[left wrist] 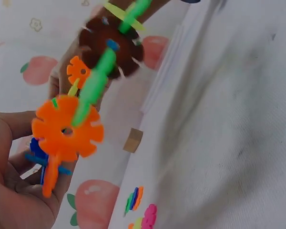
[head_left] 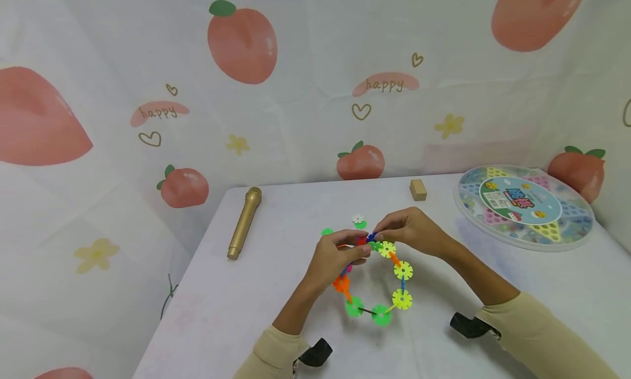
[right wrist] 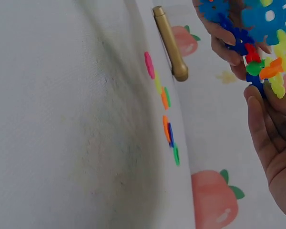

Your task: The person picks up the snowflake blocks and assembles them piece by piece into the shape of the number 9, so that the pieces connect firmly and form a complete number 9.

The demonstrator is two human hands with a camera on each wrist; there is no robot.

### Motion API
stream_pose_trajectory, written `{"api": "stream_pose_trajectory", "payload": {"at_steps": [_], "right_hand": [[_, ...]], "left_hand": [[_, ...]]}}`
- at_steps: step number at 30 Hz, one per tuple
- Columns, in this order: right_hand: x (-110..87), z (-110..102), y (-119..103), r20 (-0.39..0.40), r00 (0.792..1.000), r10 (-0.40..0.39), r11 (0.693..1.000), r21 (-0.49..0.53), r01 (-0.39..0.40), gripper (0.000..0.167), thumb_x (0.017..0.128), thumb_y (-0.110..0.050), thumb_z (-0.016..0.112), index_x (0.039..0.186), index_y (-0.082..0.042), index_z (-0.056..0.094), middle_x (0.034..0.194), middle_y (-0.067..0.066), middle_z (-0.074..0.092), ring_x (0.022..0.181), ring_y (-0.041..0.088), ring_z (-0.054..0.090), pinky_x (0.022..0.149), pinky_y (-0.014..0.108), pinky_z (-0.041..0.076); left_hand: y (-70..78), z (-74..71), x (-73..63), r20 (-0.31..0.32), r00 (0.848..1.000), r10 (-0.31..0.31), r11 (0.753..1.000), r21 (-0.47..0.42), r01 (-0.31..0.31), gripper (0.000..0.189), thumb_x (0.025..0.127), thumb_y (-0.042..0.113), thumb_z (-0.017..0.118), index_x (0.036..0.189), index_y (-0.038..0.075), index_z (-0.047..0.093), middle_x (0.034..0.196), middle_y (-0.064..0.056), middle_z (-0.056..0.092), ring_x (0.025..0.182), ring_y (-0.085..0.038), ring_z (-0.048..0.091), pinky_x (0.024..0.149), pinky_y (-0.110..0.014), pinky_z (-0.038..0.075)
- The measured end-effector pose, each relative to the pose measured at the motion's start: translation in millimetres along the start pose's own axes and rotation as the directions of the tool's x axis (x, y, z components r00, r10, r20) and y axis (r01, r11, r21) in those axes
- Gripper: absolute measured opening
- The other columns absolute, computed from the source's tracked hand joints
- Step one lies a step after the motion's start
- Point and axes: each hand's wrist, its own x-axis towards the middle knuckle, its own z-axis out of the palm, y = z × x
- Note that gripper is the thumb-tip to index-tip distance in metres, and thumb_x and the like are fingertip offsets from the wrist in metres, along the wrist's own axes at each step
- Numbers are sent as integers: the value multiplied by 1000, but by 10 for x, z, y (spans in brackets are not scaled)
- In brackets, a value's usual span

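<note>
A ring of notched plastic discs (head_left: 403, 270) is held up above the table (head_left: 291, 214), well in from the left edge. The left hand (head_left: 336, 261) pinches the ring's far side between thumb and fingers; the right hand (head_left: 411, 230) pinches a dark blue disc (head_left: 371, 237) there, its fingertips close to the left's.

Just behind the hands, toward the back edge, lie a white disc (head_left: 358, 219) and a green disc (head_left: 327, 231). The hands cover part of that area, but the right wrist view shows more loose discs (right wrist: 149, 65) there, in pink, yellow, orange, green and blue. A gold microphone (head_left: 244, 223) lies along the left edge near the back left corner. A wooden block (head_left: 418, 190) sits near the back edge, left of a round box (head_left: 523, 206) that takes up the back right corner. All three are clear of the hands.

The box's label (head_left: 534, 212) has large blue and red characters that I can't make out, and the small print is illegible. Behind the table, a peach-printed cloth (head_left: 310, 127) reads "happy" in two places, each on a pink band.
</note>
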Motion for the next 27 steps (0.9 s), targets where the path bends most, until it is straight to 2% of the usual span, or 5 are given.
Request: {"api": "stream_pose_trajectory", "payload": {"at_steps": [6,10,16,22,27], "right_hand": [[25,47,9,2,1000,-7,1000,12,7,9,99,-9,74,102,-7,82,97,7,80,84,19,75,80,30,65],[43,58,20,23,1000,-5,999,33,5,10,100,-10,73,104,-6,82,100,7,80,86,20,75,81,31,64],[89,34,79,71,997,23,999,30,-25,16,101,-14,72,111,-5,80,106,11,78,86,24,73,76,40,65],[186,-10,211,22,997,76,996,-50,-74,26,101,-21,74,116,-1,77,110,14,78,95,30,73,77,38,65],[292,-37,327,-4,994,112,992,-54,-112,30,100,-16,73,123,4,73,112,17,78,101,35,75,81,40,66]], "left_hand": [[-7,22,7,-33,999,22,991,130,-17,37,92,19,85,127,12,76,113,-6,74,97,-39,78,79,-31,66],[-2,16,-2,-46,998,35,990,137,-28,35,92,18,85,125,8,77,110,-8,76,97,-44,77,77,-31,66],[-13,-25,-30,-68,998,12,990,144,-2,34,92,20,85,124,10,78,108,-5,76,95,-41,78,75,-32,66],[-17,-77,-61,-85,996,-17,986,166,31,35,92,21,86,123,8,79,104,-6,77,93,-42,78,77,-40,67],[-26,-99,-85,-80,997,-20,982,186,35,33,91,21,86,121,7,80,103,-7,79,90,-36,78,76,-34,67]]}}
